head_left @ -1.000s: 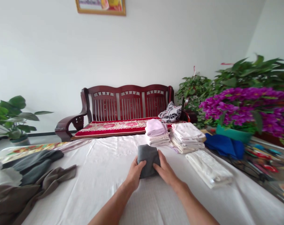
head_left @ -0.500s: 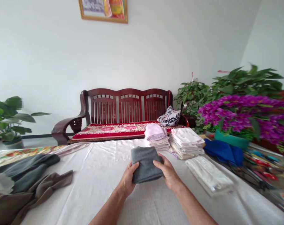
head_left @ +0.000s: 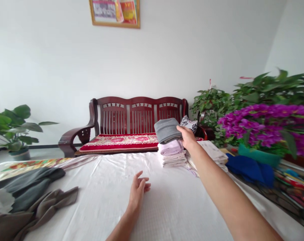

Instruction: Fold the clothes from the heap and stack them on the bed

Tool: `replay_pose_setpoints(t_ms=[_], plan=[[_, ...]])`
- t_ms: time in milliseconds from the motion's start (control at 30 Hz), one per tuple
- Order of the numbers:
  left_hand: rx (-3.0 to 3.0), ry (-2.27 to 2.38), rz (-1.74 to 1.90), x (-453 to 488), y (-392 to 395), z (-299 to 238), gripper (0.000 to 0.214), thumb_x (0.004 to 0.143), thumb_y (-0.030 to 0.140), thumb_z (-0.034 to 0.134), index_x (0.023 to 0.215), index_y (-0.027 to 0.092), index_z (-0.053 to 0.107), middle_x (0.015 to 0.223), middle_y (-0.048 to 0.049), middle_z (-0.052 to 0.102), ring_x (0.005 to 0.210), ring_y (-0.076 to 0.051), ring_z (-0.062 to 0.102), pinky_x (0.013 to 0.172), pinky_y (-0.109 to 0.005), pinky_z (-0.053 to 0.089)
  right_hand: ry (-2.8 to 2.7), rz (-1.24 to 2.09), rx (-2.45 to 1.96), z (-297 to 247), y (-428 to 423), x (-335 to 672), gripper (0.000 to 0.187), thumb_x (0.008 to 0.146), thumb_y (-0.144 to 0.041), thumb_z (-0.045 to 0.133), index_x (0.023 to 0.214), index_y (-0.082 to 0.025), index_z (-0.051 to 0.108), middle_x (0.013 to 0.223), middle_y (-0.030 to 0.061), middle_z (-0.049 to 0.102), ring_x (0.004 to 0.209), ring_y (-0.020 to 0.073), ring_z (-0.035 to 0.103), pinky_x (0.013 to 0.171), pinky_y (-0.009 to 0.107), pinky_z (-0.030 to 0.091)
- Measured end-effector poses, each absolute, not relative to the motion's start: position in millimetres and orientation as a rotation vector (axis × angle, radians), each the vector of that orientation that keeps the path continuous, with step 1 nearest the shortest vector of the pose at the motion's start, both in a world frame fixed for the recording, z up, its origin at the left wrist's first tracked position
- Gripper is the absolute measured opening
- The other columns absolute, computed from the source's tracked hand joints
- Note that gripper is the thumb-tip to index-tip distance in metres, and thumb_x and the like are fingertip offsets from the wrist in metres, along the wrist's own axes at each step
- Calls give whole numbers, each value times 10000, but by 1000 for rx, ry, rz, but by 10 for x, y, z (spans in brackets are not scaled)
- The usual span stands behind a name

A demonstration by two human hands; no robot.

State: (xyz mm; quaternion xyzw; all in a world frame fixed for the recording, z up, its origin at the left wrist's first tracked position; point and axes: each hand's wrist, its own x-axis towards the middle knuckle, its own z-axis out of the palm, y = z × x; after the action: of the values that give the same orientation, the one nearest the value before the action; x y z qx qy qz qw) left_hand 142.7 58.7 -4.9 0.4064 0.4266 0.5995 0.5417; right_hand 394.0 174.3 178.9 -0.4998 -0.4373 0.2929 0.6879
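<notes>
A folded grey cloth (head_left: 167,130) is at the top of a stack of folded pale pink and white cloths (head_left: 172,155). My right hand (head_left: 187,135) grips its right edge, thumb on top; whether the cloth rests fully on the stack I cannot tell. Over the white sheet (head_left: 104,190), my left hand (head_left: 138,187) is open and holds nothing, its fingers loosely apart. A second stack of folded white cloths (head_left: 213,150) stands to the right, partly hidden behind my right forearm.
Unfolded grey (head_left: 33,184) and brown garments (head_left: 48,207) lie on the left. A blue cloth (head_left: 249,167) and purple flowers in a teal pot (head_left: 259,155) are at the right. Behind the sheet stands a wooden bench (head_left: 126,117) with a red cover and a patterned cushion.
The folded grey cloth has moved from between both hands, forward and right, to the top of the pink stack in my right hand. My left hand has let go of it.
</notes>
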Motion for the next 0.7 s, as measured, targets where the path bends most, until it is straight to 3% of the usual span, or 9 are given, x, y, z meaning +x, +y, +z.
replay_pose_setpoints(t_ms=[200, 367, 500, 600, 700], plan=[[1049, 1030, 1405, 1471, 617, -115, 661, 681, 516, 737, 1211, 173, 541, 901, -73, 705, 681, -182, 687, 644, -311, 547, -985, 456, -1532, 1369, 2034, 4281, 241, 604, -300, 741, 812, -207, 664, 761, 82, 700, 937, 306, 668, 767, 352, 523], [1057, 1038, 1386, 1486, 605, -95, 671, 662, 512, 745, 1204, 169, 550, 882, -67, 698, 658, -167, 671, 634, -296, 535, -1100, 298, -1727, 1286, 2155, 4403, 350, 695, -367, 704, 994, -184, 699, 911, 97, 735, 974, 287, 673, 807, 330, 515], [1045, 1028, 1393, 1490, 605, -83, 644, 651, 492, 757, 1180, 179, 563, 866, -60, 694, 631, -158, 658, 611, -279, 513, -1194, 168, -1860, 1375, 2175, 4407, 434, 744, -364, 689, 1115, -140, 676, 1055, 163, 716, 1067, 328, 650, 891, 395, 497], [1042, 1014, 1382, 1489, 608, -85, 623, 652, 469, 760, 1170, 185, 560, 858, -54, 692, 615, -153, 652, 598, -271, 499, -1267, 36, -1919, 1457, 2115, 4347, 470, 800, -337, 653, 1203, -96, 639, 1244, 254, 631, 1201, 389, 571, 994, 492, 433], [1036, 1025, 1388, 1498, 603, -82, 616, 644, 470, 760, 1152, 181, 568, 856, -55, 689, 611, -152, 648, 593, -270, 496, -1420, -128, -1859, 1540, 2086, 4240, 476, 904, -358, 535, 1332, -150, 567, 1445, 208, 510, 1369, 354, 417, 1122, 497, 301]])
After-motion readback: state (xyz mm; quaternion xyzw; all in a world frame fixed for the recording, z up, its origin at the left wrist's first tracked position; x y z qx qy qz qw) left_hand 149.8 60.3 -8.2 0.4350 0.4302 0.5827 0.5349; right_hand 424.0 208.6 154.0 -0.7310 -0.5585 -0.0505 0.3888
